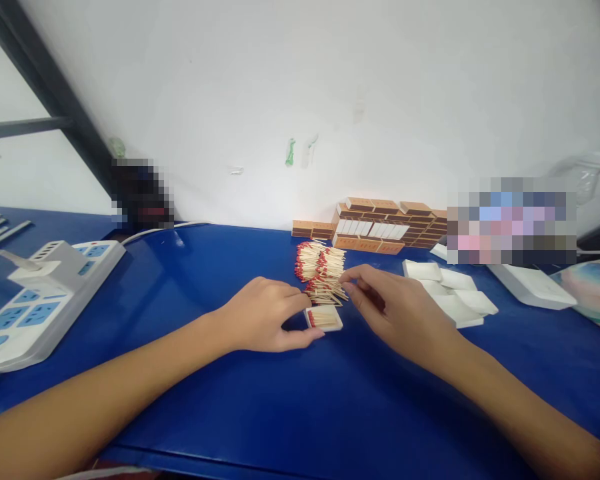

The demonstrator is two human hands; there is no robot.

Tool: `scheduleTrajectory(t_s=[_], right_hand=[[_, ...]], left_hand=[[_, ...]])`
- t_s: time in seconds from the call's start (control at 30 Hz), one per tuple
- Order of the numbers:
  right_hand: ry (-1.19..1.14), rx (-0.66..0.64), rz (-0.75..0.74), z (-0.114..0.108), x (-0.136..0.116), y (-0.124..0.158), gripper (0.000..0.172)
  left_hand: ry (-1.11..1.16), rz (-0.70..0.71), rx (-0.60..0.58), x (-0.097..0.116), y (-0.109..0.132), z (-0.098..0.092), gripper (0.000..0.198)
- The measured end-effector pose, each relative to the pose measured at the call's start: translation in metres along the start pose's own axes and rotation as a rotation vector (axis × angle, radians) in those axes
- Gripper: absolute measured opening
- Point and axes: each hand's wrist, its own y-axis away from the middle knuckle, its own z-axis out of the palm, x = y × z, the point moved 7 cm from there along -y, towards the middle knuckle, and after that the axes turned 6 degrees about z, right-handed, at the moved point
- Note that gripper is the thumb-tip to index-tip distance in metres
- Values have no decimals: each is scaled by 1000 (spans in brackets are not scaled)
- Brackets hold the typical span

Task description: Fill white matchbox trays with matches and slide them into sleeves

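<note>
A small white matchbox tray (333, 327) with a row of red-tipped matches inside lies on the blue table. My left hand (267, 313) grips its left end between thumb and forefinger. Just behind the tray is a heap of loose matches (323, 270), their red heads mostly toward the left. My right hand (393, 300) is at the heap's right side, thumb and forefinger drawn close together by the match ends. Whether a match sits between those fingertips is too small to make out.
Brown matchbox covers (415, 230) are stacked along the wall, some with white trays showing. White trays (450, 290) lie piled right of my right hand, near a larger white box (533, 287). A power strip (45, 300) with a plugged-in charger lies at left on the blue table (300, 413).
</note>
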Motion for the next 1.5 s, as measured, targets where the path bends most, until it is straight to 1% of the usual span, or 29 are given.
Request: scheduleTrajectory(t_s=[0.13,0.3,0.43,0.63,0.87,1.13,1.3,1.5], right_hand=[[42,-74,84,7,13,-5,18],[32,-187,147,20,19,-5,16],[51,-203,176,29,22,-4,18],[-6,-235,193,35,23,-6,19],[2,-274,201,36,28,-5,18],[33,-265,190,35,29,-5,18],[74,-267,216,25,32,-6,21],[95,-225,176,10,38,-7,24]], left_hand=[[1,65,-56,8,1,8,40],[14,56,-73,8,1,9,39],[10,55,-78,7,1,9,38],[2,57,-76,7,2,11,40],[-1,62,-79,7,1,9,41],[-8,65,-72,7,1,8,41],[-17,70,-60,7,1,8,41],[-19,50,-81,2,1,9,41]])
